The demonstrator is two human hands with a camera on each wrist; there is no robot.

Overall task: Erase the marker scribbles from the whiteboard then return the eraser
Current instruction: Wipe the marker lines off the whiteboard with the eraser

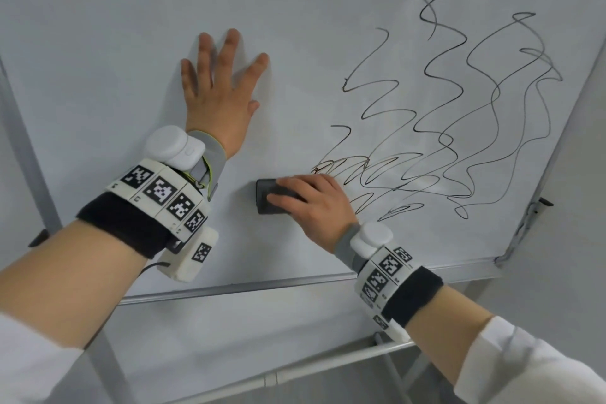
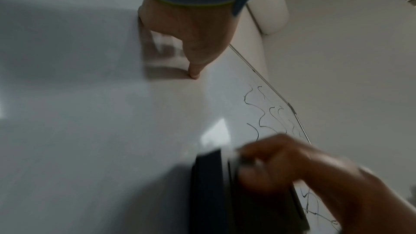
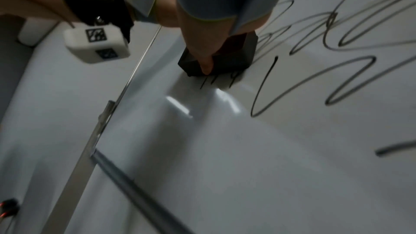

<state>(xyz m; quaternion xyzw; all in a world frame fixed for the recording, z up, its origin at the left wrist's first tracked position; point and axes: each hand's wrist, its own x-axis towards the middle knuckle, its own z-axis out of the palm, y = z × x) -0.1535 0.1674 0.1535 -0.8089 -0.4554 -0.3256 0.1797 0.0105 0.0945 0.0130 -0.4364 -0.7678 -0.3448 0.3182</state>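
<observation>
At lower centre of the head view, the right hand curls over a dark rectangular block eraser, gripping it against the glossy white whiteboard; the eraser's left end sticks out past the fingers. Black looping marker scribbles fill the frame's right, starting just beside the eraser. Up and left, the left hand presses flat, fingers spread.
</observation>
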